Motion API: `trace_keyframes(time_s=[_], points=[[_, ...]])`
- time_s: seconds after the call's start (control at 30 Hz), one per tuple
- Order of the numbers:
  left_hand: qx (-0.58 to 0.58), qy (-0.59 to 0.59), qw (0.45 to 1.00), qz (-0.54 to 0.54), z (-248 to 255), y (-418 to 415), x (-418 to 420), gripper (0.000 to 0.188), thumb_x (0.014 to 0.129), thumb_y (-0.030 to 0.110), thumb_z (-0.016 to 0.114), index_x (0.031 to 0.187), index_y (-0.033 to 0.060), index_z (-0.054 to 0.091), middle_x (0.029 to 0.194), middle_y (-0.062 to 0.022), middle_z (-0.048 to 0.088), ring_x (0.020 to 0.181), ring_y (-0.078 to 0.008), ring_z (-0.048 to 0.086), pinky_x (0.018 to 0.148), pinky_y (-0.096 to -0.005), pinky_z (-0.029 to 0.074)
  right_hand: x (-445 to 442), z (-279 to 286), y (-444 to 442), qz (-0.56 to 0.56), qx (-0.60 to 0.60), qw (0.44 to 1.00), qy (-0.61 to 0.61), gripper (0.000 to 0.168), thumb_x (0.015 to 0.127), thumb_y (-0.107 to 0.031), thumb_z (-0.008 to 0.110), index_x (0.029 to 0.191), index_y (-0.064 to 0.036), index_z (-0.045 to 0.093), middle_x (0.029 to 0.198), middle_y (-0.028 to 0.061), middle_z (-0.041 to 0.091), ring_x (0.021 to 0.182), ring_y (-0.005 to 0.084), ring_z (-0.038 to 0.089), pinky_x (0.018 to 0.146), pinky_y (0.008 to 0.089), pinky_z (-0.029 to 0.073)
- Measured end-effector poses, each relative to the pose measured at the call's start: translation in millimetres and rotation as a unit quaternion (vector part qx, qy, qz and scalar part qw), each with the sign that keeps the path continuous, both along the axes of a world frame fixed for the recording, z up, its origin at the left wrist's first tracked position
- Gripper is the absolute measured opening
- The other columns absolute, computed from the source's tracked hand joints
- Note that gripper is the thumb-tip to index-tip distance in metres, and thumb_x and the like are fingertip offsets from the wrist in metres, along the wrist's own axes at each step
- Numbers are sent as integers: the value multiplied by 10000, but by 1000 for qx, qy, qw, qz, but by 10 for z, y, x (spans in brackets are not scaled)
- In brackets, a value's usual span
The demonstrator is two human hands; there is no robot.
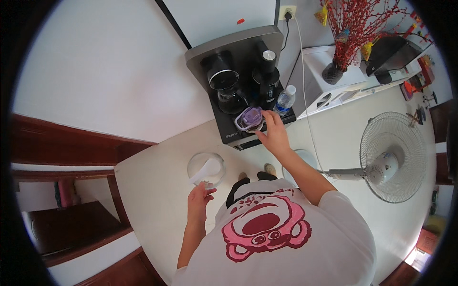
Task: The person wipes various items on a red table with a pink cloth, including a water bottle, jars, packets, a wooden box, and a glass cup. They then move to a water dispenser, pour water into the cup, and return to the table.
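Observation:
In my left hand (201, 198) is a clear round bowl (192, 161), gripped by its near rim. A white ladle-like spoon (211, 168) lies inside the bowl. My right hand (275, 134) has its thumb and fingers at the right side of a clear cup with a purple lid (251, 117) and a pale carrying loop. This cup stands at the front of a black tea-bar machine (229, 125). Behind it on the machine are a glass kettle (230, 100), a dark kettle (266, 84) and a clear plastic bottle (285, 100) with a white cap.
A standing fan (391, 157) is at the right, with a white cord (304, 78) running to the wall socket (288, 12). Behind it, a white cabinet (318, 59) holds a vase (333, 73) of red branches. Dark wooden furniture (71, 139) lines the left. A pale round container (304, 157) sits under my right forearm.

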State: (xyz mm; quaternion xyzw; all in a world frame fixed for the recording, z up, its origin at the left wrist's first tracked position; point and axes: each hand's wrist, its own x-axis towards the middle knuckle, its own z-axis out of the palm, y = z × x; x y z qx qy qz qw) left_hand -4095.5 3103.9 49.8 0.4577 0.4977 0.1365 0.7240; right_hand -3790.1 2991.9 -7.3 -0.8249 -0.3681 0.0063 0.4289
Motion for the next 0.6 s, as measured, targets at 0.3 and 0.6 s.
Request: trace_keyframes(time_s=[0.3, 0.6], points=[[1, -28, 1000, 0, -50, 253, -264, 349, 970, 357, 579, 1013, 16, 641, 1023, -80, 662, 903, -191, 656, 668, -265, 477, 382, -326, -120, -301, 89, 946, 75, 565, 710, -80, 743, 1215, -11, 498, 1105, 180, 555, 1052, 335, 564, 900, 417, 476], [-6, -38, 997, -60, -59, 590, -215, 369, 968, 356, 584, 712, 102, 507, 945, -82, 653, 872, -208, 666, 659, -270, 475, 864, -452, -190, -258, 17, 966, 18, 987, 678, -293, 834, 1456, -9, 298, 1366, 246, 472, 1258, 397, 467, 1024, 421, 421]])
